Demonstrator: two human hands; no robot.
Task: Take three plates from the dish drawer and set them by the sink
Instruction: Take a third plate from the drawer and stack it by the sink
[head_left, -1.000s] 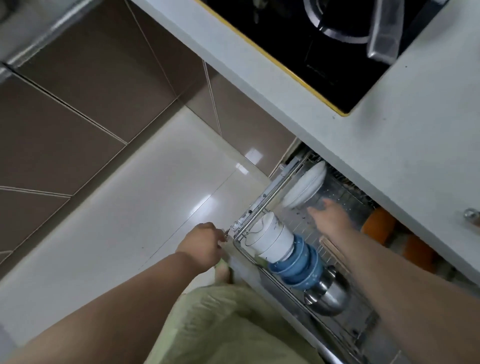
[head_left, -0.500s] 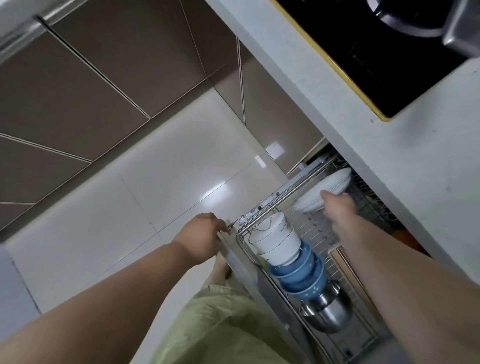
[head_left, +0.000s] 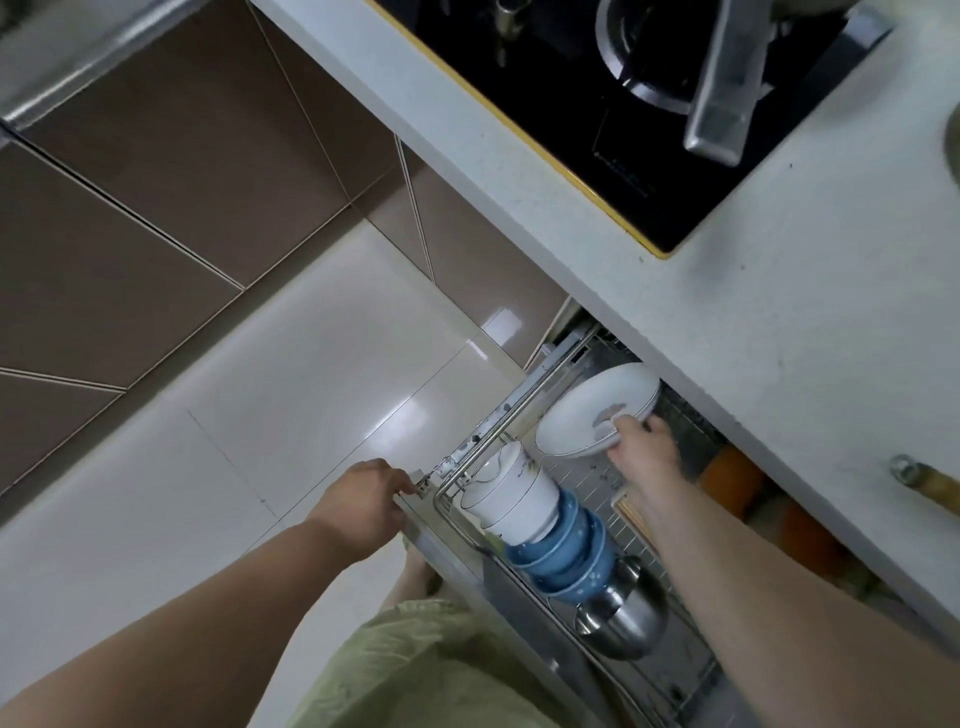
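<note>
The dish drawer (head_left: 524, 395) stands pulled out under the white counter, a wire rack inside it. White plates (head_left: 592, 410) lean in a stack at the drawer's far end, partly under the counter edge. My right hand (head_left: 641, 441) grips the near rim of the front plate, which is tilted toward me. My left hand (head_left: 363, 501) holds the top corner of the drawer's front panel.
A row of white and blue bowls (head_left: 540, 519) and a steel bowl (head_left: 621, 616) lies in the rack's near side. The white counter (head_left: 810, 332) overhangs the drawer. A black gas hob (head_left: 613, 93) sits above. Pale floor tiles lie to the left.
My right hand reached across the rack to the plates, took hold of the front plate's rim and tipped it toward me. My left hand stayed on the drawer front.
</note>
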